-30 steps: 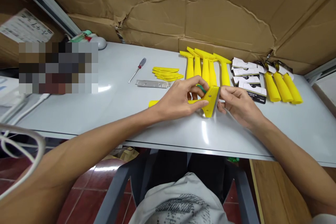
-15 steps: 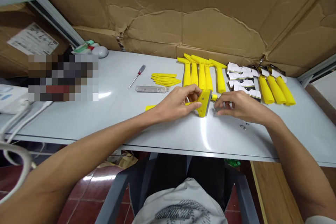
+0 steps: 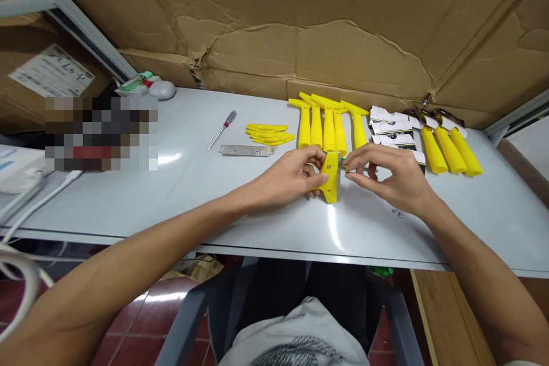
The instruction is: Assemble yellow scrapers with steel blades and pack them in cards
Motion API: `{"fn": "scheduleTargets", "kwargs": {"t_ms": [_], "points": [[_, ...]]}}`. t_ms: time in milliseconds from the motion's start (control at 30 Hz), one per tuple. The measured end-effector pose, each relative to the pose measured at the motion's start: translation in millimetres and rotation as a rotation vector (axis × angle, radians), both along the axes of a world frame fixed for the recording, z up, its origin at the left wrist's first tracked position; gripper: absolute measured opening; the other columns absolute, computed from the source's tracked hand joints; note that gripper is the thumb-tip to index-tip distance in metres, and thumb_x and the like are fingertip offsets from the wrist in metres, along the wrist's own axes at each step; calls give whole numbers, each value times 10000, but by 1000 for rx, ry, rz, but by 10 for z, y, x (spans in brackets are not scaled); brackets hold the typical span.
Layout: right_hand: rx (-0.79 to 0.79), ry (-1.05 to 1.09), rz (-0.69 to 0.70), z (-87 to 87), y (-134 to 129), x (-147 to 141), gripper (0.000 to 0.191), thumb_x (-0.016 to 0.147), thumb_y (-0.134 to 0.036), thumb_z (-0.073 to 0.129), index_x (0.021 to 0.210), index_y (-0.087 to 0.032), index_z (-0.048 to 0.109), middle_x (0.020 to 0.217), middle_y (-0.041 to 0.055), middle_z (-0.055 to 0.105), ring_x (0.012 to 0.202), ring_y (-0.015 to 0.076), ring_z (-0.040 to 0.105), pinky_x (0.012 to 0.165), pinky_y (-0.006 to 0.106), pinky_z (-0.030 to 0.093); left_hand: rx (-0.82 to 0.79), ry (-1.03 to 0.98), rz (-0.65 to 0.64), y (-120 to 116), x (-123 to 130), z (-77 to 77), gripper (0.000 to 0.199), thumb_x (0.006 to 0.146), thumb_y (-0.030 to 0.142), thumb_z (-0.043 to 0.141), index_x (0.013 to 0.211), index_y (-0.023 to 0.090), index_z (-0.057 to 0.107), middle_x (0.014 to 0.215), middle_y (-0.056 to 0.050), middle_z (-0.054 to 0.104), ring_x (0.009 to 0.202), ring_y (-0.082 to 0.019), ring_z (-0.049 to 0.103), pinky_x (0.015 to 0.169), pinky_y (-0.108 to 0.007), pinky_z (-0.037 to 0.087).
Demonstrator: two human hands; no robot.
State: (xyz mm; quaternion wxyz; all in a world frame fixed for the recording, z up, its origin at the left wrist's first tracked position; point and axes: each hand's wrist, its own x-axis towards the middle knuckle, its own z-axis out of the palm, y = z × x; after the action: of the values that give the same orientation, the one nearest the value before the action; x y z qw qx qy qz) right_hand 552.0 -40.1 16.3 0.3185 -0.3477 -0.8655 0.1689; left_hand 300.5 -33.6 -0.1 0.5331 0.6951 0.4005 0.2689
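Observation:
My left hand (image 3: 295,176) grips a yellow scraper (image 3: 330,180) by its head, which stands upright with a metal strip along its right edge and small screws in its face. Just right of that edge is my right hand (image 3: 384,171), its thumb and fingers closed together on something small that I cannot make out. Behind my right fingers a thin green and metal piece partly shows. A few small screws (image 3: 397,213) lie on the table below my right hand.
On the grey table (image 3: 171,206) lie a screwdriver (image 3: 222,129), flat yellow pieces (image 3: 268,132) and a metal strip (image 3: 246,150). Several yellow handles (image 3: 328,126) stand behind my hands. White cards (image 3: 391,126) and scrapers with dark heads (image 3: 450,150) are at the right.
The scraper head has turned to show more of its face and sits slightly lower. My right hand has closed in towards its edge. Fewer loose screws show on the table.

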Motion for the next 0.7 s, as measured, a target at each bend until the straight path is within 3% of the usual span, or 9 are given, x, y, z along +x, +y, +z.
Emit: {"fn": "scheduleTargets", "kwargs": {"t_ms": [133, 333, 500, 700], "points": [[110, 89, 28, -84, -70, -139, 61, 987, -213, 700, 972, -224, 758, 1117, 88, 734, 794, 147, 662, 613, 293, 557, 66, 31, -13, -67, 29, -1, 228, 949, 349, 687, 1109, 199, 623, 912, -17, 718, 706, -160, 714, 655, -305, 590], [175, 166, -84, -191, -101, -233, 43, 961, -202, 745, 972, -222, 781, 1096, 87, 605, 768, 136, 619, 613, 321, 568, 291, 90, 20, -71, 26, -14, 189, 951, 338, 667, 1069, 191, 655, 1012, -36, 734, 845, -168, 677, 739, -301, 544], [102, 219, -118, -202, -123, -240, 31, 954, -206, 756, 962, -232, 770, 1088, 70, 560, 711, 112, 561, 534, 293, 531, 426, 111, 28, -56, 46, -34, 165, 963, 332, 662, 1046, 190, 647, 992, -31, 732, 859, -170, 659, 783, -311, 512], [-7, 263, -110, -191, -157, -257, 77, 917, -244, 824, 956, -242, 758, 1041, 46, 543, 707, 114, 559, 564, 301, 550, 459, 76, 24, -87, 75, -42, 148, 997, 336, 657, 1035, 194, 646, 971, -24, 724, 847, -161, 655, 785, -300, 501]]}}
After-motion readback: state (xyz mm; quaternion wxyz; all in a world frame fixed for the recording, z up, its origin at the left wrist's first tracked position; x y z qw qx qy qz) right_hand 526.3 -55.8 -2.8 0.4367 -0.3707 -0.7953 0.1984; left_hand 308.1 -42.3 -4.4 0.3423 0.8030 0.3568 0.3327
